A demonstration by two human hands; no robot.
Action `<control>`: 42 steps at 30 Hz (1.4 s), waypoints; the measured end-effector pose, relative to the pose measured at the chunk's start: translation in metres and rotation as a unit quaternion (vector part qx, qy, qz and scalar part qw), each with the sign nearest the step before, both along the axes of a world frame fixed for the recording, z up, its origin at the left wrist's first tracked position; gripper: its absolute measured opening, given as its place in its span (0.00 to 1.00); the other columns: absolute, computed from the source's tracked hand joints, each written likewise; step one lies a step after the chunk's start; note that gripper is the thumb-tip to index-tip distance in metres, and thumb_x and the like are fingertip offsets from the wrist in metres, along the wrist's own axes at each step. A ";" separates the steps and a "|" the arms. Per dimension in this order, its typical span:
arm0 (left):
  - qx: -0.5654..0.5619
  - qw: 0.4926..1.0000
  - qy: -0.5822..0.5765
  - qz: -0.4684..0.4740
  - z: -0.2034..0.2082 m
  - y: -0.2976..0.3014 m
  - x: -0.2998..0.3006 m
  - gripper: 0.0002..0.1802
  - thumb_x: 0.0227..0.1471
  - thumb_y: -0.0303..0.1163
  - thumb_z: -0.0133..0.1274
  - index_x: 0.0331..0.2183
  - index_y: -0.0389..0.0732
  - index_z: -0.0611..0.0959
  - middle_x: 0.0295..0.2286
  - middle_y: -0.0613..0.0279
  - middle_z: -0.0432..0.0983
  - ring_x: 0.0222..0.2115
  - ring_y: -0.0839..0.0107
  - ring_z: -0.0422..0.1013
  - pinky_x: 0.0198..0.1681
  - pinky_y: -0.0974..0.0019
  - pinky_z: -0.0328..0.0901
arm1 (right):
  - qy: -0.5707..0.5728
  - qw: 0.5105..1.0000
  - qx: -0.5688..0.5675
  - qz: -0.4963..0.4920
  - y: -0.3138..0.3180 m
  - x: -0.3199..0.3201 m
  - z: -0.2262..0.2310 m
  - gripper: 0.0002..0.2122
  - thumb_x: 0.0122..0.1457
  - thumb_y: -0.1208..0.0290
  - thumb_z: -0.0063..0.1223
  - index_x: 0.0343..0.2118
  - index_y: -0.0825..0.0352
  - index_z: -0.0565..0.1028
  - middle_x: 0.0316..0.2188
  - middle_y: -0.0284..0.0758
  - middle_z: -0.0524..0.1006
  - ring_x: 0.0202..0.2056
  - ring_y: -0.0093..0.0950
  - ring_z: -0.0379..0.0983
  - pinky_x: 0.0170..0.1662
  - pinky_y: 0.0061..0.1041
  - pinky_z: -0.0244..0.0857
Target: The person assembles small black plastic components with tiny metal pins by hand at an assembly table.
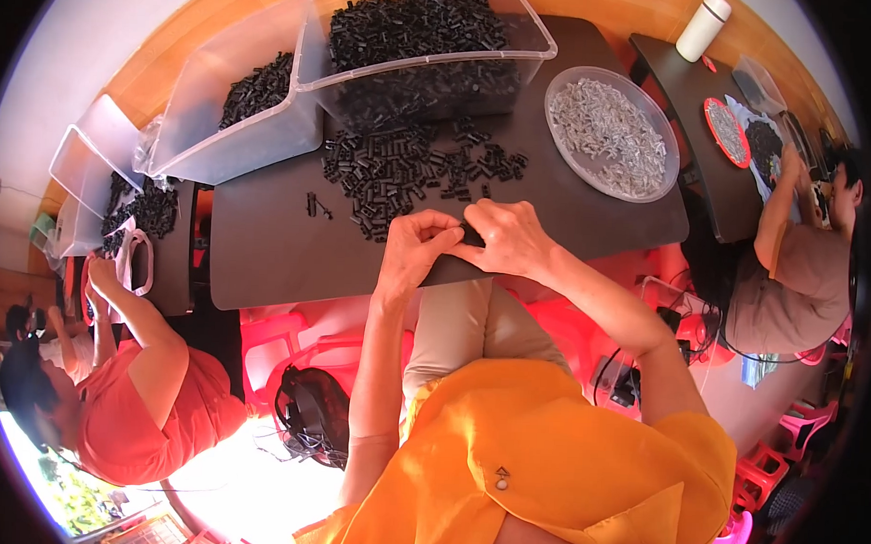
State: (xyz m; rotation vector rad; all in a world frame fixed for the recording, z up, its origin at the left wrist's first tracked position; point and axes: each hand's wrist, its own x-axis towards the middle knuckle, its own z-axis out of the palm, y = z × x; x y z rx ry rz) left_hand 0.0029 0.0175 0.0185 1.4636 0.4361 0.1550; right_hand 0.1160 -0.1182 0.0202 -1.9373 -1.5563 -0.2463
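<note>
At the frame's centre, the left hand (422, 249) and right hand (507, 238) meet, both pinching a small black part (471, 235). Loose black pieces (381, 179) lie above them on the bench (274, 238), with pale pieces (608, 132) in a round tray (575, 170) toward the upper right.

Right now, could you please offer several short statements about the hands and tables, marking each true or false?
1. The left hand and right hand meet at a small black piece. True.
2. The black pile lies on the table, nearer the person than the clear bins. True.
3. The round tray is full of black pieces. False: the tray holds pale pieces.
4. The tray is right of the pile. True.
5. The white bottle stands inside a bin. False: the bottle stands on the side table.
</note>
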 end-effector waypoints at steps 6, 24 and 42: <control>0.097 0.954 -0.190 0.213 0.047 0.029 -0.023 0.05 0.48 0.25 0.54 0.31 0.35 0.79 0.22 0.64 0.75 0.22 0.78 0.71 0.28 0.75 0.66 | 0.138 0.955 0.176 -0.193 -0.016 0.011 -0.001 0.08 0.44 0.78 0.61 0.21 0.67 0.71 0.12 0.35 0.67 0.12 0.23 0.61 0.16 0.22 0.54; 0.261 0.901 -0.185 0.293 0.077 0.073 0.017 0.12 0.47 0.26 0.55 0.38 0.35 0.79 0.26 0.64 0.74 0.18 0.82 0.67 0.18 0.78 0.62 | 0.014 0.995 0.031 -0.096 -0.008 0.008 -0.008 0.07 0.45 0.74 0.58 0.23 0.67 0.70 0.22 0.33 0.67 0.28 0.31 0.69 0.24 0.29 0.66; -0.174 0.963 -0.159 0.127 0.001 -0.053 0.016 0.09 0.47 0.22 0.56 0.35 0.37 0.80 0.31 0.64 0.76 0.28 0.78 0.72 0.30 0.77 0.70 | 0.423 0.891 0.166 0.012 -0.034 -0.008 0.012 0.06 0.50 0.81 0.55 0.32 0.73 0.75 0.26 0.33 0.73 0.25 0.18 0.70 0.25 0.16 0.64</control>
